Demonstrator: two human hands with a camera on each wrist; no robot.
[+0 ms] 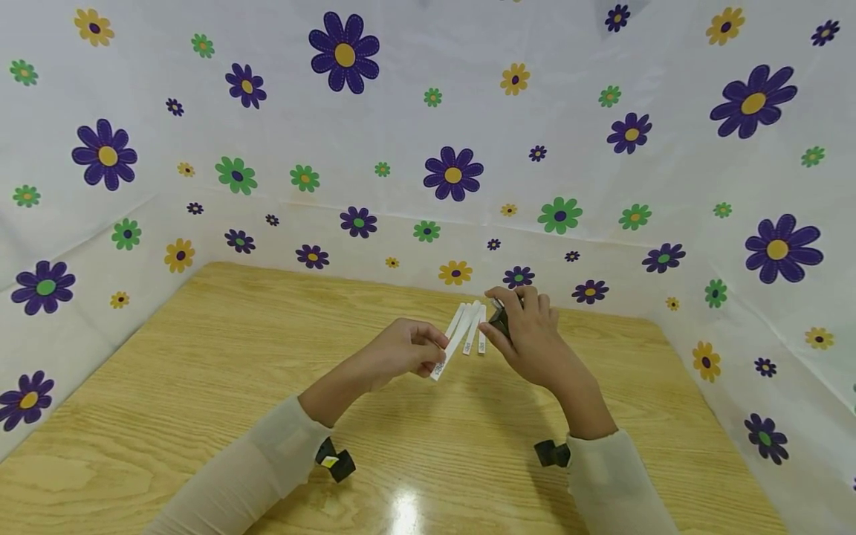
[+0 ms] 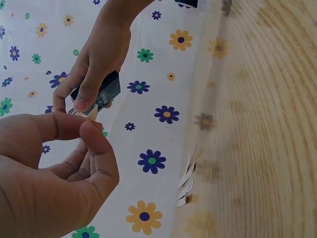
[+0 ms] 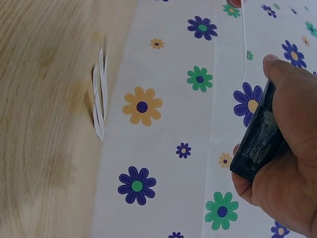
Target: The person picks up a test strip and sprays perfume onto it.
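Note:
My left hand [image 1: 404,349] pinches one end of a white paper test strip [image 1: 438,368] between thumb and fingers, above the table. The strip [image 3: 243,44] shows edge-on, thin and long, in the right wrist view. My right hand [image 1: 531,334] grips a dark, flat-sided perfume bottle [image 1: 500,321] with a silvery top near the index finger. Pale lettering marks the bottle [image 2: 108,91] in the left wrist view. Bottle and held strip [image 2: 92,114] are close; whether they touch I cannot tell. Several more printed strips [image 3: 96,99] lie on the table near its back edge.
The wood-grain table [image 1: 267,371] meets a white flowered cloth [image 1: 394,126] at the back and both sides. Small black devices sit at the left wrist [image 1: 336,462] and the right wrist [image 1: 552,453]. A bright reflection shows at the table's front.

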